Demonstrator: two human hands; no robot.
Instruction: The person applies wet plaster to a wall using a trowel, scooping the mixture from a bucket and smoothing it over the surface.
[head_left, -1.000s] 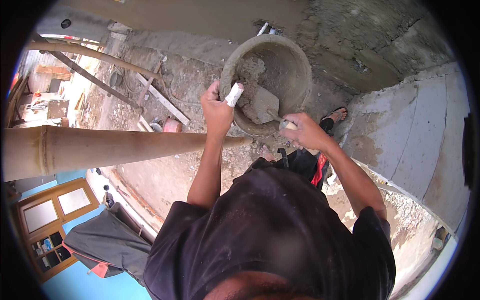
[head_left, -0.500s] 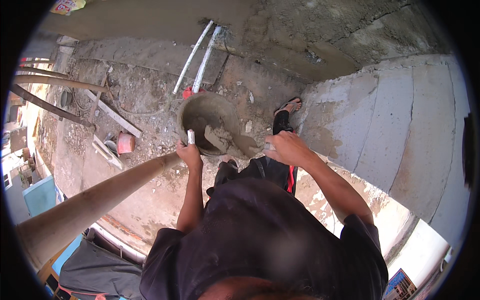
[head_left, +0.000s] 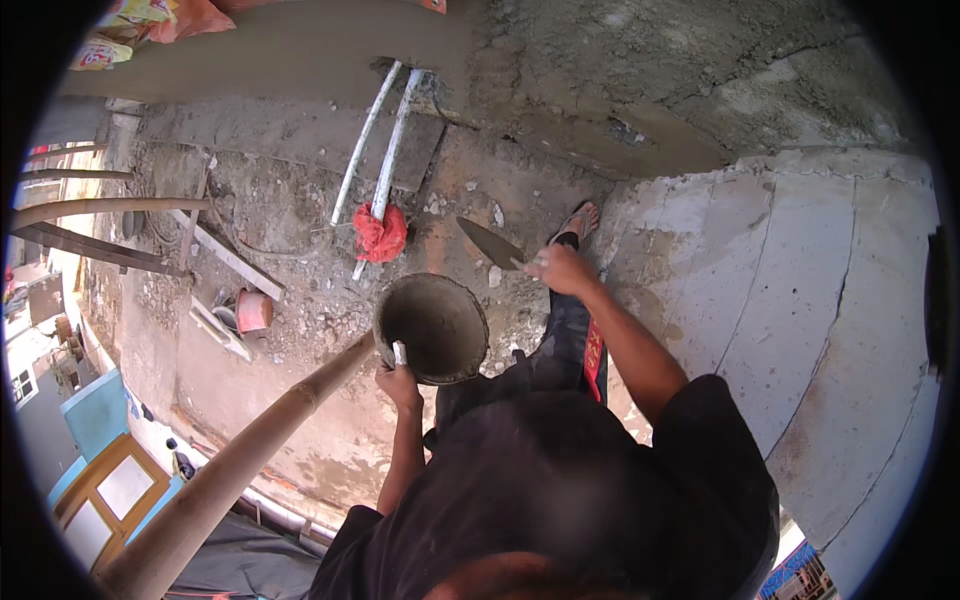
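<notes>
My left hand [head_left: 398, 385], a white wrapping on one finger, is closed on the left rim of a round grey bucket [head_left: 452, 335]. The bucket's inside is coated in grey mortar; it sits close against my lower body. My right hand [head_left: 558, 268] grips a trowel whose pointed metal blade [head_left: 486, 240] angles up to the left, above and right of the bucket, apart from it. The trowel's handle is mostly hidden by my fingers. My sandalled foot [head_left: 582, 222] shows just beyond the trowel.
A bamboo pole [head_left: 240, 470] slants past my left. Two white pipes [head_left: 396, 125] and red plastic [head_left: 380, 232] lie ahead. Bamboo poles [head_left: 100, 205], a board [head_left: 228, 258] and a pink pail [head_left: 254, 310] are at left. A grey block wall [head_left: 790, 320] stands at right.
The trowel has come out of the bucket and swung up, and the clump seen on it is gone. The bucket has drawn toward my body; the view has shifted, showing more pipes.
</notes>
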